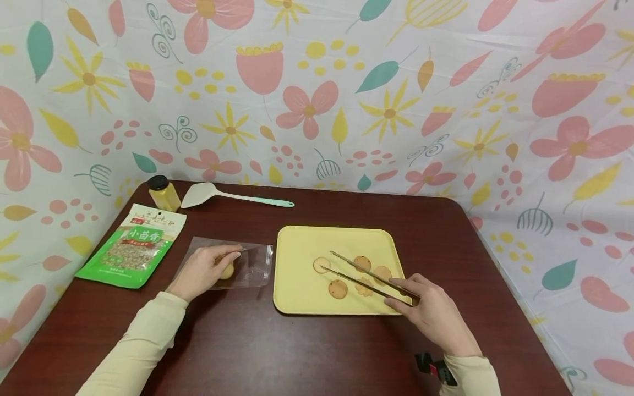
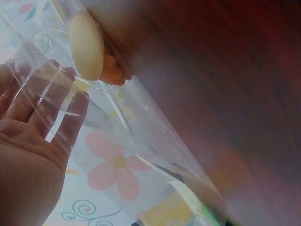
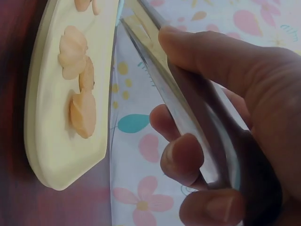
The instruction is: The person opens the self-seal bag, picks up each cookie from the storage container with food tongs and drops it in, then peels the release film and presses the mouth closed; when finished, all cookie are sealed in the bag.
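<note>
My left hand point(image 1: 200, 270) holds up the upper layer of a clear plastic bag point(image 1: 256, 267) lying left of the tray. Inside the bag are a pale round cookie point(image 2: 87, 45) and a browner one point(image 2: 113, 70), partly hidden by the hand in the head view. My right hand point(image 1: 438, 312) grips metal tongs point(image 1: 369, 273) with dark handles. Their arms stand apart over a yellow tray point(image 1: 297, 297), the tips at a pale round cookie point(image 1: 319, 260). Several more cookies lie on the tray, including a flower-shaped one point(image 1: 364, 287) under the tongs and a brown round one point(image 1: 338, 289).
At the left stands a green and white seed packet point(image 1: 131, 247), lying flat. Behind it are a small yellow jar point(image 1: 165, 195) with a black lid and a white spatula point(image 1: 200, 194) with a mint handle. A flowered cloth point(image 1: 317, 110) hangs behind the dark wooden table point(image 1: 238, 352).
</note>
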The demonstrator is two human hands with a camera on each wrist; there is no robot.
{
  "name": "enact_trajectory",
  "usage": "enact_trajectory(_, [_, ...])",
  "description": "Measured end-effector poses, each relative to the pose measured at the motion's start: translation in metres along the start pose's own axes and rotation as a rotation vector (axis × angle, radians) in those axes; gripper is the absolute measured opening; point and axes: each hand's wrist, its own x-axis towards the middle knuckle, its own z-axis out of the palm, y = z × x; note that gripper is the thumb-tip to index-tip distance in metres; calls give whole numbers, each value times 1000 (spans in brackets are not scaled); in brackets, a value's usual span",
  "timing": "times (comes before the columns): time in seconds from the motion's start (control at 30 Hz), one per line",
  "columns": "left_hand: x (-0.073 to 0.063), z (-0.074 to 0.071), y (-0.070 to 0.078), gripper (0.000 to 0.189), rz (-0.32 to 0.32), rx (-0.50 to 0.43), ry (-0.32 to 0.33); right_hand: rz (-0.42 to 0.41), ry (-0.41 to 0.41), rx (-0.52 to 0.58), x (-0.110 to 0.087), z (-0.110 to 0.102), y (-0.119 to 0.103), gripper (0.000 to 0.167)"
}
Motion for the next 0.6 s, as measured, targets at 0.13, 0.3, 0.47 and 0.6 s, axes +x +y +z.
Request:
enact_trajectory(0.13, [0,1,-1,26,7,-2,12,-9,13,10,-2,3,1,39])
enact_trajectory(0.3, [2,1,-1,25,8,2,20,-8,13,21,-4,5,2,39])
enact_trajectory(0.47, [1,0,0,25,-6,-1,17,-4,15,23,-4,6,1,40])
enact_trajectory(0.6, [1,0,0,25,-6,1,14,6,9,27,-5,8,2,40])
